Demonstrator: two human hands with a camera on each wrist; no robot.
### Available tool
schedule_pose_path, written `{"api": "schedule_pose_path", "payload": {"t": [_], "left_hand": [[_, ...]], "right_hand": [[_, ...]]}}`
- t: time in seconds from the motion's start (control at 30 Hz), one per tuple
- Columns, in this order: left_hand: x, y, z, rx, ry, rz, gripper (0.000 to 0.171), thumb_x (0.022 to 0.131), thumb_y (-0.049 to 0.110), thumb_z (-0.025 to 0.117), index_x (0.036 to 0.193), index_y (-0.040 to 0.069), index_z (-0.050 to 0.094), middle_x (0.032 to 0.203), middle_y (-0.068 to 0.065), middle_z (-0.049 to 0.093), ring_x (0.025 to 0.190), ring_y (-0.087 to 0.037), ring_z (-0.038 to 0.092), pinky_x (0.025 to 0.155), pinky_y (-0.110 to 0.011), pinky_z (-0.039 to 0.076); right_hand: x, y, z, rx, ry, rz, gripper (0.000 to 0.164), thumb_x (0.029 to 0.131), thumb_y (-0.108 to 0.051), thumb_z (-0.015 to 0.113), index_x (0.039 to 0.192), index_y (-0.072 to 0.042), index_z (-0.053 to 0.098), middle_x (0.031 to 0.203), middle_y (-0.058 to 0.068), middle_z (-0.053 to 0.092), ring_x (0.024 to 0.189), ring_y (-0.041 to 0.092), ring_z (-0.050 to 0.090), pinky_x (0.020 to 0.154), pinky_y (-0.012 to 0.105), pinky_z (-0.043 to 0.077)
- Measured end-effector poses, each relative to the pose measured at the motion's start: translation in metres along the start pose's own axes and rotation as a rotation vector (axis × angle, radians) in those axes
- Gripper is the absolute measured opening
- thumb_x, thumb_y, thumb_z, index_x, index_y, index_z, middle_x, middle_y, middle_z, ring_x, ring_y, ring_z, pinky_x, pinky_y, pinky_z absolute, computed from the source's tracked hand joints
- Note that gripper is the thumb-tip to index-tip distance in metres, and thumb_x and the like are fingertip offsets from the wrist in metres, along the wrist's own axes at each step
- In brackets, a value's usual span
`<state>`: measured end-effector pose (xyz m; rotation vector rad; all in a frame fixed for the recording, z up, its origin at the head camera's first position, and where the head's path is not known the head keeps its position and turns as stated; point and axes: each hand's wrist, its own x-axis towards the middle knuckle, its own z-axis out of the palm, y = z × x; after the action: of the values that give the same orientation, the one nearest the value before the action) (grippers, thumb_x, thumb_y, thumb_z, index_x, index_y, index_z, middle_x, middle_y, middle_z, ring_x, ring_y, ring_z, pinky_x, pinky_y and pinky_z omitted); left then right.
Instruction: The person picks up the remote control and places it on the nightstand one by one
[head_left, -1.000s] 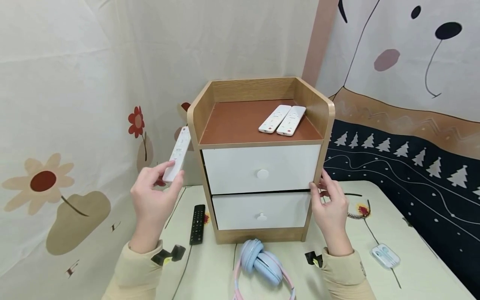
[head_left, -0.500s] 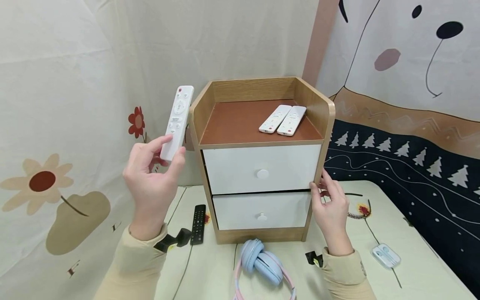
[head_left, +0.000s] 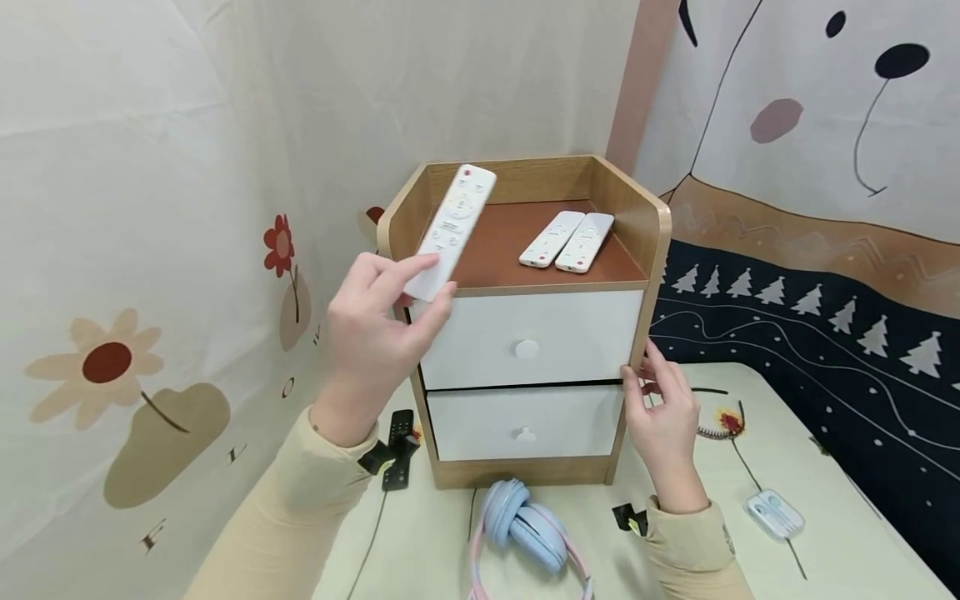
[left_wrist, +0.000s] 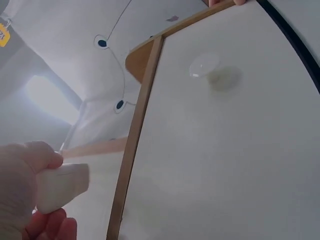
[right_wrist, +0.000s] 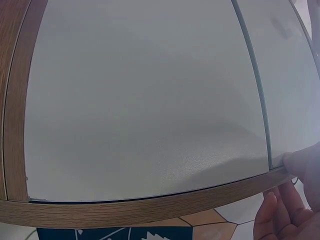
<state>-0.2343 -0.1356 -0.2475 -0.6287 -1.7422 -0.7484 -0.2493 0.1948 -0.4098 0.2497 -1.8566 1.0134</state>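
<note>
In the head view my left hand [head_left: 375, 337] pinches the lower end of a white remote control [head_left: 452, 229], its buttons facing me. The remote is tilted up and overlaps the left part of the shelf on a small wooden cabinet [head_left: 643, 287] with two white drawers. From the left wrist, the end of the remote [left_wrist: 62, 187] shows between thumb and fingers, beside the cabinet front. My right hand [head_left: 663, 417] grips the cabinet's right side edge, thumb at the front and fingers round the side [right_wrist: 295, 205]. Two more white remotes [head_left: 551, 240] lie side by side on the brown top shelf.
A black remote [head_left: 397, 475] lies on the table left of the cabinet, partly behind my left wrist. Blue headphones [head_left: 525, 529] are in front of the cabinet. To the right are a clear earphone case [head_left: 774, 514] and a dark coiled band [head_left: 720, 432].
My left hand has raised the white remote from beside the cabinet's left side, then moved it right, in front of the shelf. The right hand has stayed at the cabinet's edge.
</note>
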Motion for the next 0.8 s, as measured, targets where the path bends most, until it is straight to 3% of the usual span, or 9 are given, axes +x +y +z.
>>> {"api": "schedule_pose_path", "payload": {"t": [0.17,0.3,0.53,0.8], "left_hand": [[0.003,0.006,0.017,0.063,-0.092,0.053,0.030,0.090,0.024,0.086,0.116,0.009,0.085,0.091,-0.015,0.065,0.077,-0.026,0.063,0.064,-0.038,0.056],[0.007,0.007,0.026,0.080,-0.144,0.043,0.028,0.091,0.025,0.084,0.114,0.009,0.085,0.088,-0.015,0.066,0.077,-0.027,0.062,0.060,-0.040,0.053],[0.021,0.010,0.033,0.126,-0.280,-0.062,0.027,0.093,0.027,0.080,0.115,0.011,0.084,0.088,-0.013,0.068,0.075,-0.025,0.059,0.058,-0.039,0.048],[0.033,0.014,0.036,0.154,-0.410,-0.174,0.028,0.096,0.031,0.078,0.118,0.014,0.084,0.098,-0.012,0.073,0.081,-0.027,0.065,0.065,-0.045,0.051]], "right_hand": [[0.000,0.002,0.000,0.002,-0.005,0.004,0.052,0.098,0.003,0.077,0.149,0.003,0.065,0.108,0.027,0.073,0.106,-0.024,0.053,0.084,-0.003,0.045],[-0.001,0.002,0.001,0.004,-0.002,-0.001,0.052,0.098,0.003,0.077,0.149,0.002,0.065,0.107,0.027,0.073,0.106,-0.024,0.054,0.083,-0.002,0.046],[0.000,0.002,0.001,0.009,0.006,-0.011,0.053,0.098,0.004,0.077,0.150,0.001,0.065,0.107,0.027,0.073,0.104,-0.022,0.054,0.084,-0.003,0.045],[0.001,0.002,0.001,0.009,-0.004,0.000,0.053,0.098,0.004,0.077,0.149,0.002,0.065,0.106,0.028,0.073,0.105,-0.022,0.053,0.083,-0.003,0.044]]}}
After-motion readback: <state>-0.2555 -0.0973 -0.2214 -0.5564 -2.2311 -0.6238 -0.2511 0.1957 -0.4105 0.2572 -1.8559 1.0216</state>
